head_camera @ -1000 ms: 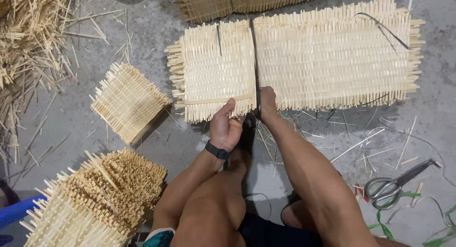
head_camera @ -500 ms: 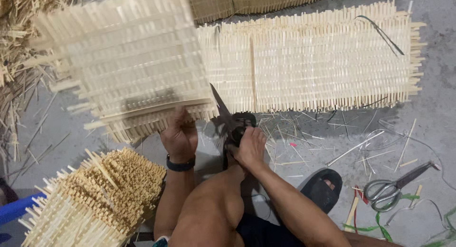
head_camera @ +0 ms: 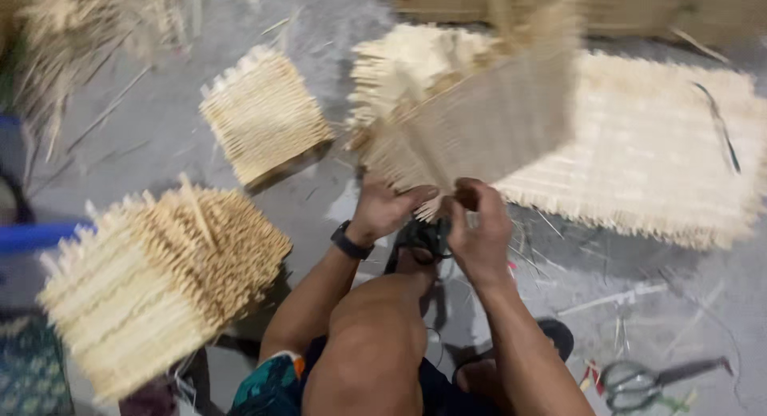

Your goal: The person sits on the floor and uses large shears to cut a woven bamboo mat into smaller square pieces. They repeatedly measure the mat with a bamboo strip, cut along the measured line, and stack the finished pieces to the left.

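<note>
Both my hands are up in front of my knee, holding a cut woven slat panel (head_camera: 479,120) lifted off the floor and blurred. Left hand (head_camera: 382,208) grips its lower fringed edge from the left, fingers clenched on the slat ends. Right hand (head_camera: 479,228) pinches the same edge beside it, with black scissors (head_camera: 419,238) just under both hands; I cannot tell which hand holds them.

Judgement: the panel looks light, springy and stiff across the slats, with loose, splintery ends; best held on the woven body near the edge, not on the fringe.

The long woven mat (head_camera: 663,168) lies flat on the floor (head_camera: 319,200) behind. A stack of panels (head_camera: 160,280) sits to the left, a single panel (head_camera: 264,116) beyond it. Spare scissors (head_camera: 639,382) lie lower right.
</note>
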